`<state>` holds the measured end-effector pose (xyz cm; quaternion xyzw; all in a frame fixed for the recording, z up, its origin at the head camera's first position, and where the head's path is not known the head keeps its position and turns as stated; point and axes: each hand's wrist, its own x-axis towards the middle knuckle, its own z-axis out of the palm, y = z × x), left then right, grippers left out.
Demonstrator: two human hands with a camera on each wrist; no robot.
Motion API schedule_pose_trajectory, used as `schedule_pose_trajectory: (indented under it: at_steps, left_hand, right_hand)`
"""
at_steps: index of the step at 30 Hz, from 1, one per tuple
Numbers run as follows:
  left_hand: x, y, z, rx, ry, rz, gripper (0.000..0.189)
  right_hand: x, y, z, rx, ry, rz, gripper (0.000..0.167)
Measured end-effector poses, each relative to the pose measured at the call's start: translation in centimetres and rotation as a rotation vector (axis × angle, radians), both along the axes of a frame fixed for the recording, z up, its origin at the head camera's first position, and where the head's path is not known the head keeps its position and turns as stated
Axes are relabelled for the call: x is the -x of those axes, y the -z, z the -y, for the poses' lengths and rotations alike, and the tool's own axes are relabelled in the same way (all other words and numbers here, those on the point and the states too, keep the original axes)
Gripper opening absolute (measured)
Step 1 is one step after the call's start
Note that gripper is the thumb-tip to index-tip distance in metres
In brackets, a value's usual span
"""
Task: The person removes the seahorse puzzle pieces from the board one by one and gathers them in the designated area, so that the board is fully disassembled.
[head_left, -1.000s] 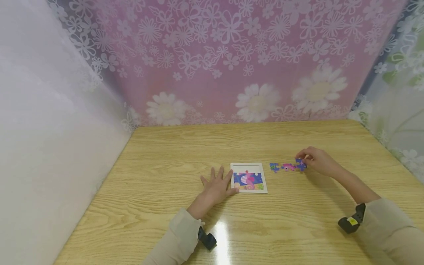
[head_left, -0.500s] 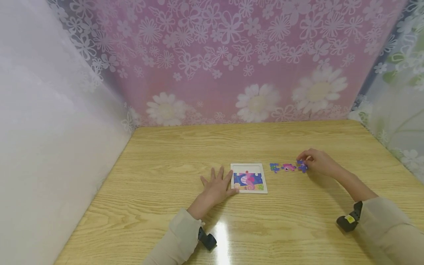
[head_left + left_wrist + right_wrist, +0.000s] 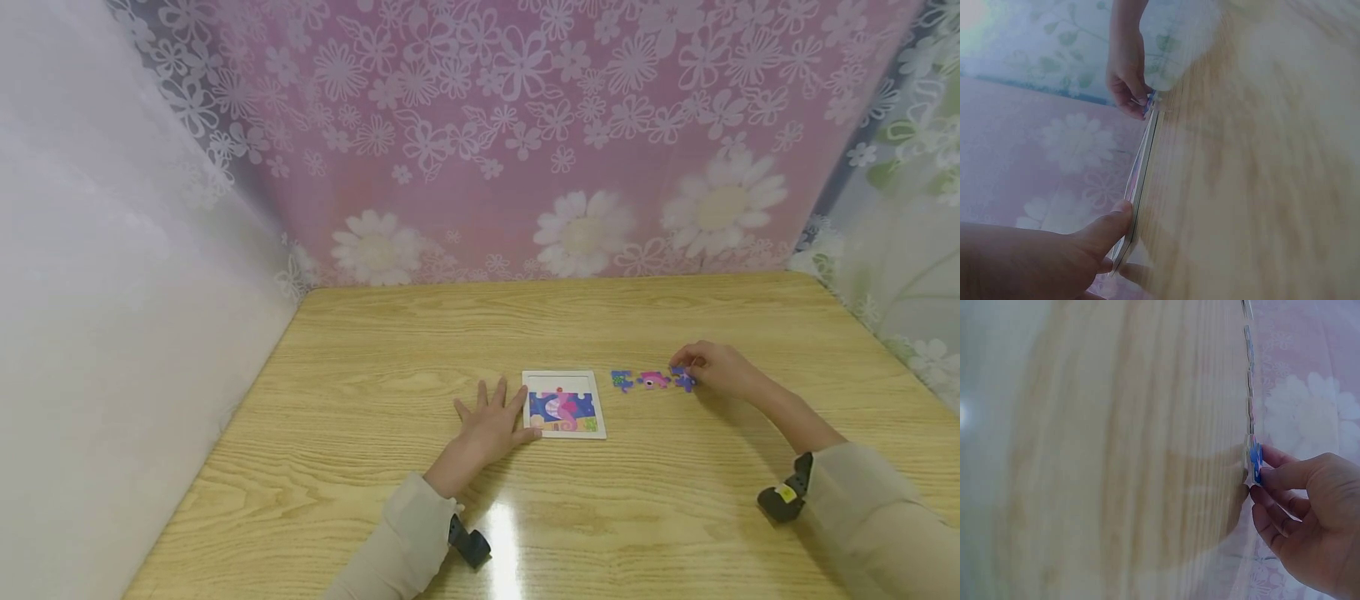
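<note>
My left hand (image 3: 487, 429) lies with spread fingers on the table, its thumb and index fingertip touching the left edge of a white square puzzle tray (image 3: 600, 421). Pink and blue pieces fill the tray's lower part; its upper strip is bare white. Right of the tray, my right hand (image 3: 720, 368) pinches a blue-purple puzzle piece (image 3: 682, 379) between thumb and fingers, low at the tabletop. In the right wrist view that same puzzle piece (image 3: 1255, 465) is slightly tilted at the thumb tip. Two more lie beside it: a pink piece with an eye (image 3: 652, 381) and a blue-green piece (image 3: 621, 381).
The wood-grain table (image 3: 390, 350) meets a pink flowered curtain (image 3: 465, 167) at the back. A pale wall (image 3: 150, 292) stands at the left. Each wrist carries a black camera, such as the left wrist camera (image 3: 471, 543).
My right hand and forearm have shifted slightly toward me. The blue-purple piece moved a little right, then turned slightly under the fingers. My left hand and the tray look unchanged.
</note>
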<state>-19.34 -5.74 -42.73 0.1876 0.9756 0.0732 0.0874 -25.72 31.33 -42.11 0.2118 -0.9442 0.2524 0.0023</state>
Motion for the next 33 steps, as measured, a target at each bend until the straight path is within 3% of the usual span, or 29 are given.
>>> schedule_pose_trajectory:
  at_steps: [33]
  left_hand:
    - [0.23,0.34,0.13,-0.006,0.009,0.000,0.073]
  right_hand:
    - [0.04,0.40,-0.03,0.000,0.004,0.014,0.019]
